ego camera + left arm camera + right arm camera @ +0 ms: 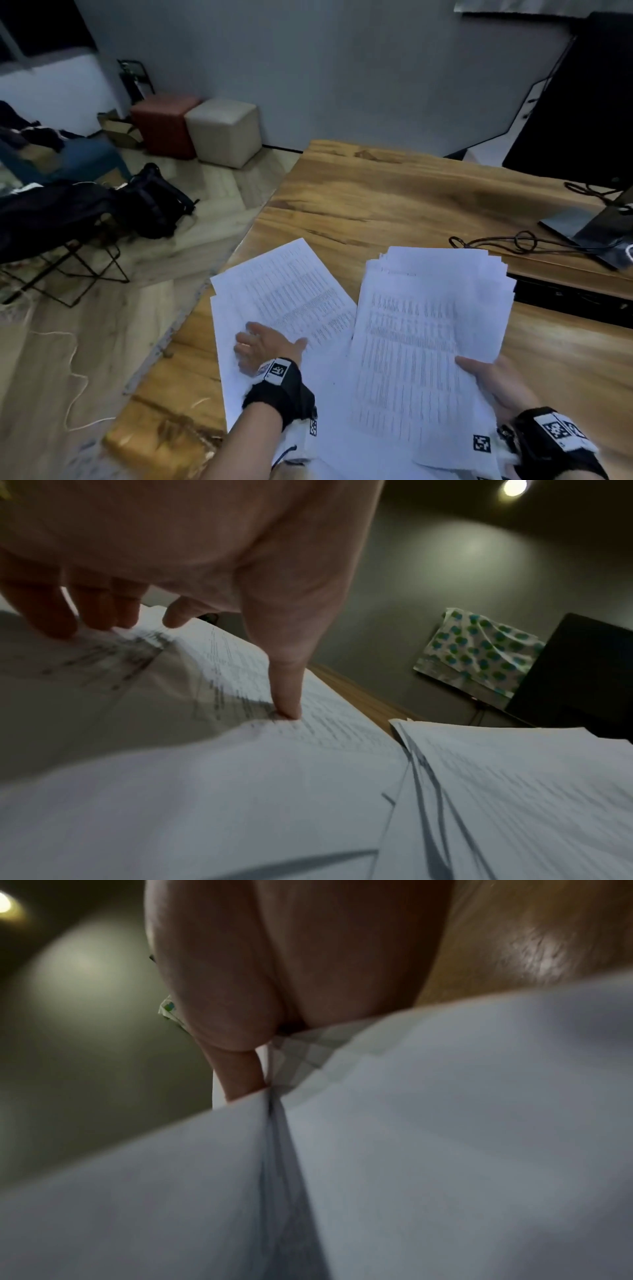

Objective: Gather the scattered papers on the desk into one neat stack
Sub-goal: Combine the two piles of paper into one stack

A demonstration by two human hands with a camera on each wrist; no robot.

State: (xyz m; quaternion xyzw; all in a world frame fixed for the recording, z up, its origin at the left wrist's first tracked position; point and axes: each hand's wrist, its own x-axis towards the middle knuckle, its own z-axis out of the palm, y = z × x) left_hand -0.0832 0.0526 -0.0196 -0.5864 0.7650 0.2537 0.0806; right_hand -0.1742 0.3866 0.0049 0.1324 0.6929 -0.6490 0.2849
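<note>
Two groups of papers remain on the desk: the right hand pinches a fanned stack by its near corner, while the left hand, fingers spread, presses loose sheets at the left edge, probably to drag them over.

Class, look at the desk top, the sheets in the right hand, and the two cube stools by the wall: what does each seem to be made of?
Desk top: seemingly wood or wood-look laminate, semi-gloss; bold brown grain, soft sheen.
Sheets: thin white printed paper, bending in the right hand.
Cube stools: padded upholstery, one reddish, one beige; fabric or faux leather, hard to tell.
</note>
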